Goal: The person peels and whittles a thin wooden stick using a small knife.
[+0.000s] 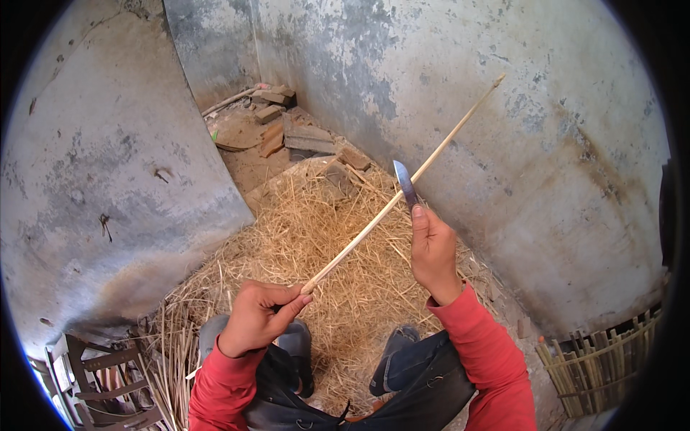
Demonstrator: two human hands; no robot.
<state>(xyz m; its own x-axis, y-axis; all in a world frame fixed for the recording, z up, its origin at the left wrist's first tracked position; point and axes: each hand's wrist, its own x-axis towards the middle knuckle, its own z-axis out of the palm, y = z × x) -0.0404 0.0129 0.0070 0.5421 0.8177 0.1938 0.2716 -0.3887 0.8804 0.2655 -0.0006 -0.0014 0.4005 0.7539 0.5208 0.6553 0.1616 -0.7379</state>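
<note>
A long, thin, pale stick [366,231], stripped-looking like bamboo or cane, slants from lower left to upper right in front of me. Its near end is pinched between the thumb and fingers of my left hand [262,312]. My right hand [434,253] is closed round the handle of a knife [405,181], thumb lying along it. The short blade points up and its side lies against or very close to the stick, about midway along; exact contact I cannot tell. The stick's far end rises free in front of the wall.
Straw-like shavings [316,237] cover the floor between my feet and beyond. Broken bricks [273,100] and rubble lie in the far corner. Worn plaster walls [532,179] close in on both sides. A slatted basket [604,366] stands right; a wooden chair [108,381] and loose sticks [169,359] are left.
</note>
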